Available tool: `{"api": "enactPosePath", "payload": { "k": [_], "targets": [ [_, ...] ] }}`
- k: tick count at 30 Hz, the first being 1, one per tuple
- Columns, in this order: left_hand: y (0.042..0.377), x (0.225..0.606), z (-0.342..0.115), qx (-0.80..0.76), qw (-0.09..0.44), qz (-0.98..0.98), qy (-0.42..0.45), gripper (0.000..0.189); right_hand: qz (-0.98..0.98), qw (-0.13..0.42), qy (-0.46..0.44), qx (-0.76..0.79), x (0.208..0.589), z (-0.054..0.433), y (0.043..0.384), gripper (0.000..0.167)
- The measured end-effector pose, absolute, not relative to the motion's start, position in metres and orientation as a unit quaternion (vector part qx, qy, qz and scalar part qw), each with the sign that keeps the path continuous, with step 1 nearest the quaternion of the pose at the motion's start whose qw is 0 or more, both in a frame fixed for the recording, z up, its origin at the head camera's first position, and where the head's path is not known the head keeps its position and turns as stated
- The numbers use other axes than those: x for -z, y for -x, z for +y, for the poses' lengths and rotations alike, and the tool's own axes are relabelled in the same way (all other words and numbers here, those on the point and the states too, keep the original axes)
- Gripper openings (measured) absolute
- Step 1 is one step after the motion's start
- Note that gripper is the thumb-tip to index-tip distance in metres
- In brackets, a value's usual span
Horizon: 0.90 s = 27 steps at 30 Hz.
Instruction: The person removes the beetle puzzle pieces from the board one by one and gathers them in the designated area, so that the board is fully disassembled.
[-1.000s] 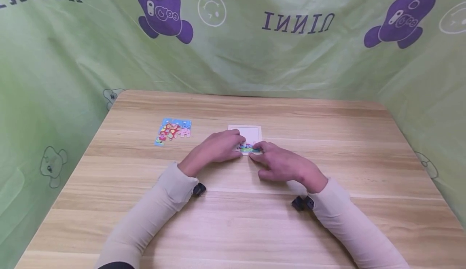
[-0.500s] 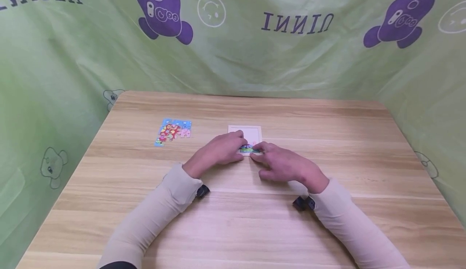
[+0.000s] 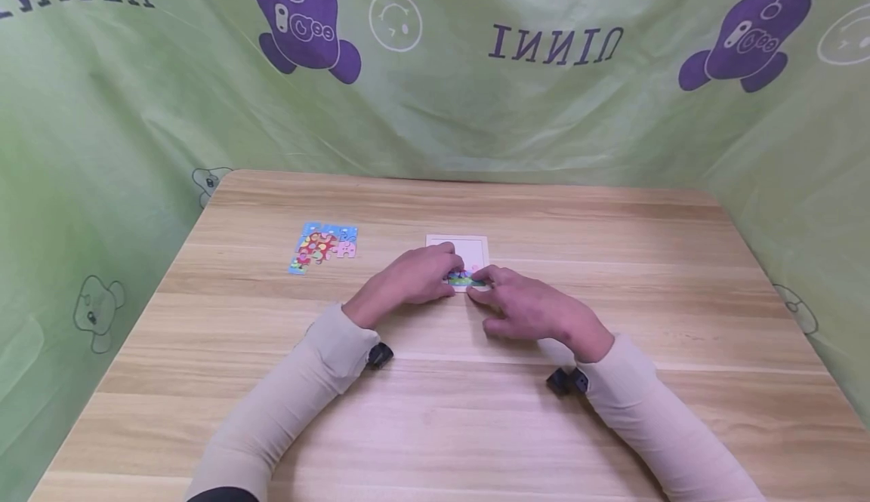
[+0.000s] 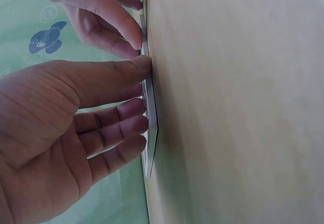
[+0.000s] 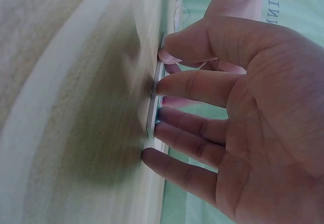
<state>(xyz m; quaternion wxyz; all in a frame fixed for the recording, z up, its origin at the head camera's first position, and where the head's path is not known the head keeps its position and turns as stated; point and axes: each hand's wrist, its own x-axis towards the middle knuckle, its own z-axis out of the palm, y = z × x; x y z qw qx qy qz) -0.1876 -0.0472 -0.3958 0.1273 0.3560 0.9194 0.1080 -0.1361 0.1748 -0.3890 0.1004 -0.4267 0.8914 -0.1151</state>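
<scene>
A small square puzzle tray [image 3: 476, 248] with a pale rim lies on the table, its upper part showing a bare white base. Along its near edge sit colourful jigsaw pieces [image 3: 464, 279] in green, blue and pink, partly covered by fingers. My left hand [image 3: 418, 275] is at the tray's left side; in the left wrist view its thumb [image 4: 136, 68] touches the near edge and its other fingers reach onto the tray. From the right, my right hand [image 3: 526, 307] touches the pieces and the near corner with fairly straight fingers, seen in the right wrist view [image 5: 195, 87].
A group of joined or closely laid jigsaw pieces [image 3: 318, 245], with red, blue and pink pictures, lies left of the tray on the wooden table [image 3: 435, 411]. Green printed cloth [image 3: 435, 124] hangs around the table's back and sides. Small black cameras [image 3: 379, 355] sit at both wrists.
My left hand has shifted slightly to the right over the tray's near pieces. The right hand, the tray and the pieces at the left stay nearly in place.
</scene>
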Motion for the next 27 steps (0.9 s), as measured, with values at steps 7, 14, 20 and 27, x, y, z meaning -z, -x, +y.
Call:
{"api": "enactPosePath", "payload": {
  "k": [7,14,20,27],
  "targets": [
    [0.1894,0.3960,-0.0468,-0.104,0.131,0.919,-0.358,0.038,0.891,0.094,0.429,0.118,0.3891,0.1741,0.1370,0.044],
    [0.1916,0.3957,-0.0464,-0.104,0.132,0.918,-0.359,0.038,0.892,0.097,0.426,0.119,0.3888,0.1734,0.1385,0.047],
    [0.1924,0.3961,-0.0467,-0.110,0.128,0.918,-0.359,0.036,0.892,0.103,0.422,0.122,0.3873,0.1727,0.1388,0.048],
    [0.1941,0.3990,-0.0481,-0.129,0.126,0.916,-0.357,0.037,0.891,0.105,0.423,0.126,0.3883,0.1739,0.1389,0.048]
  ]
}}
